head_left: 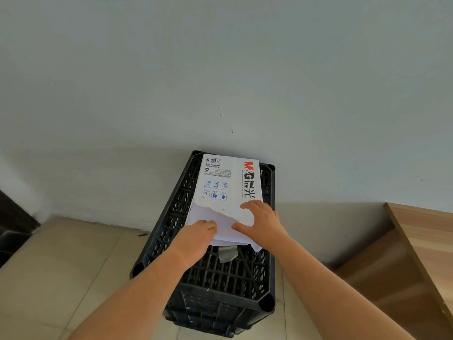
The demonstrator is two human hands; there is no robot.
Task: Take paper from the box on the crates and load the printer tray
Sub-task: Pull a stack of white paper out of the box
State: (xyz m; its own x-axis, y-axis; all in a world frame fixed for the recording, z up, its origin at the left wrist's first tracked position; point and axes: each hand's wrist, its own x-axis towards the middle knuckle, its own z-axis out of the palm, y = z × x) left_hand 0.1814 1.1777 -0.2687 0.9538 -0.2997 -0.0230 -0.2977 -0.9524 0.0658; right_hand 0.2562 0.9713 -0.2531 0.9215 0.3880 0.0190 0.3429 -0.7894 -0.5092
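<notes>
A white paper pack (pixel 225 182) with red and black lettering lies on top of stacked black plastic crates (pixel 220 273) against the wall. Its near end is torn open and white sheets (pixel 224 223) show there. My left hand (pixel 196 235) rests on the near left corner of the sheets, fingers curled over their edge. My right hand (pixel 262 222) lies flat on the wrapper and the sheets at the near right, fingers spread. No printer is in view.
A pale wall (pixel 220 82) rises right behind the crates. A wooden desk (pixel 421 241) stands at the right, a dark object (pixel 12 229) at the left edge. Beige floor tiles (pixel 61 266) surround the crates. A grey scrap (pixel 228 253) lies on the crate top.
</notes>
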